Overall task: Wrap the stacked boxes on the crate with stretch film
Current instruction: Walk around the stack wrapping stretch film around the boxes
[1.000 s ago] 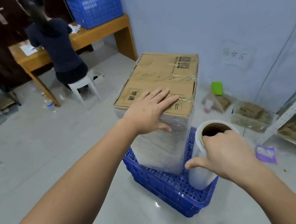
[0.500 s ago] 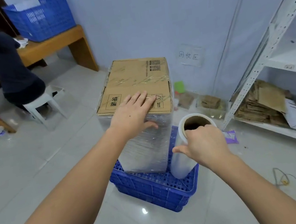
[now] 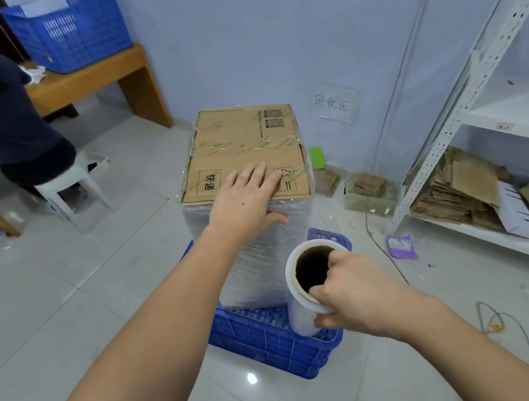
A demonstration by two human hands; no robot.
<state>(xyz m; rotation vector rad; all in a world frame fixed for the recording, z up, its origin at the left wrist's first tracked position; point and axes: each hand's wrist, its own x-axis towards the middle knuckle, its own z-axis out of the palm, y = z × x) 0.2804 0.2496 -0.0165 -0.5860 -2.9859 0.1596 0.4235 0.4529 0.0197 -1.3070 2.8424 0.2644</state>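
Observation:
A stack of cardboard boxes (image 3: 244, 144) stands on a blue plastic crate (image 3: 268, 345) on the floor. Clear stretch film covers the stack's sides (image 3: 259, 263). My left hand (image 3: 245, 199) lies flat, fingers spread, on the near edge of the top box, thumb over its front face. My right hand (image 3: 357, 293) grips the upper end of a roll of stretch film (image 3: 304, 284), fingers hooked into its brown core. The roll stands upright at the stack's near right corner, its lower end by the crate's top.
A white metal shelf rack (image 3: 467, 92) with flattened cardboard (image 3: 462, 186) stands at the right. A person sits on a white stool (image 3: 72, 196) at a wooden desk (image 3: 91, 78) at the back left, where a blue basket (image 3: 69, 26) rests. A cable (image 3: 384, 243) and a purple packet (image 3: 402, 247) lie on the floor.
My view has swung rightwards around the stack, bringing the shelf rack into sight. The roll in my right hand has travelled round the stack's corner. My left hand stays on the top box.

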